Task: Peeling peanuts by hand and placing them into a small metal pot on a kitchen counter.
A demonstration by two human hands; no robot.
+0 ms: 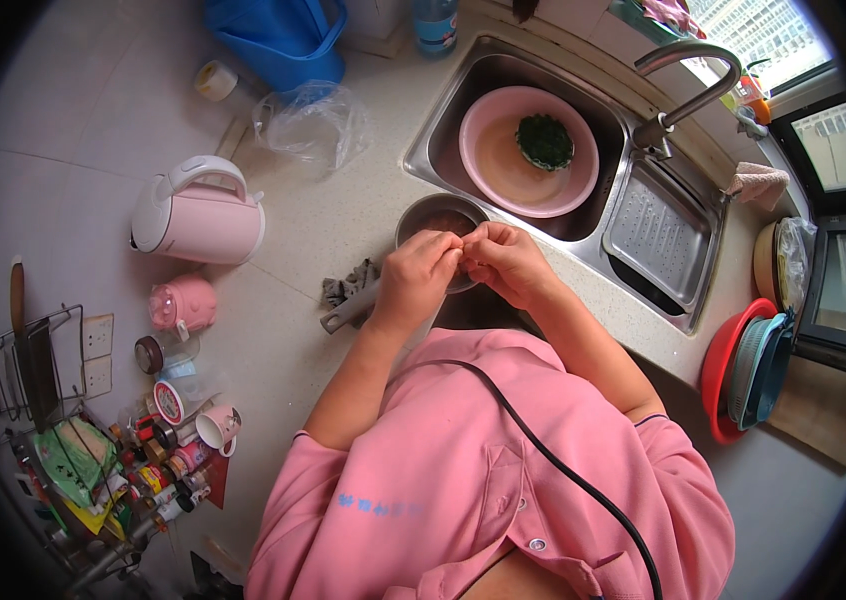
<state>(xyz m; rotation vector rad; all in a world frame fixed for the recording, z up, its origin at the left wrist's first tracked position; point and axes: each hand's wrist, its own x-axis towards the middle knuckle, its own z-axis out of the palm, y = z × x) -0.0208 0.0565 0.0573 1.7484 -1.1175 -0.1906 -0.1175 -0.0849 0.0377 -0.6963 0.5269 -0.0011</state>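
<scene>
My left hand [417, 271] and my right hand [509, 259] meet with fingertips pinched together, over the near side of a metal saucepan [403, 222]. Between the fingertips is a small brownish-orange thing [464, 251], mostly covered by the fingers, too small to identify. Reddish-brown contents [447, 220] show in the pan beyond my hands. The pan's grey handle [348, 309] points to the lower left, beside a crumpled grey cloth [352, 283]. In the left sink basin sits a pink plastic basin [490, 161] holding cloudy brownish water and a dark green, round-looking mass [545, 142].
A steel double sink [432, 142] with faucet [723, 56] and perforated drain tray [659, 217] lies ahead right. Leftward stand a pink electric kettle [205, 221], a clear plastic bag [310, 127], bottles, a mug [219, 426] and a knife rack [82, 352]. Colanders [749, 367] lean at right.
</scene>
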